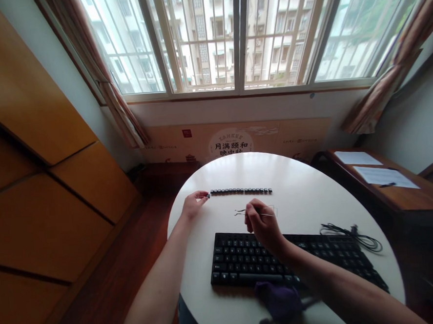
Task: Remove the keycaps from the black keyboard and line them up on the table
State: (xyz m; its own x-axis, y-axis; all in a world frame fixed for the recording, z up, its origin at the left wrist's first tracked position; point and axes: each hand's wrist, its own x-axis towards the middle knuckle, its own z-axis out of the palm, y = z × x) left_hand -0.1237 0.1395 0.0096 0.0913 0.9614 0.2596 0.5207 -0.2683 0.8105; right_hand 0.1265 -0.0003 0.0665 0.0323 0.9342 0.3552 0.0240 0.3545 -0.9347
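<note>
Left hand [195,204]: near the desk's [294,177] left edge; thumb and fingertips pinching one small dark keycap [208,196].

Row of keycaps [235,190]: dark, lined up toward the desk's far edge, a slight break midway. Hazard: a nudge from the fingertips at its left end could knock the line askew; cause, the tight spacing. The pinched piece could also slip or tip, being so small.

Right hand [261,221]: curled round a thin wire tool [240,211], its bent tips pointing toward the left edge. Hazard: a low sweep of those tips could catch the row or scratch the keyboard [237,258].

Cable [372,247]: loosely coiled by the right edge; a snag by the right forearm might drag the keyboard.

Purple cloth [279,300]: against the keyboard's near side, toward the desk's near edge.

Position: pinched keycap at the left hand's fingertips, just beside the row's left end, contact with the desk not discernible; row beyond the right hand, apart from it.
</note>
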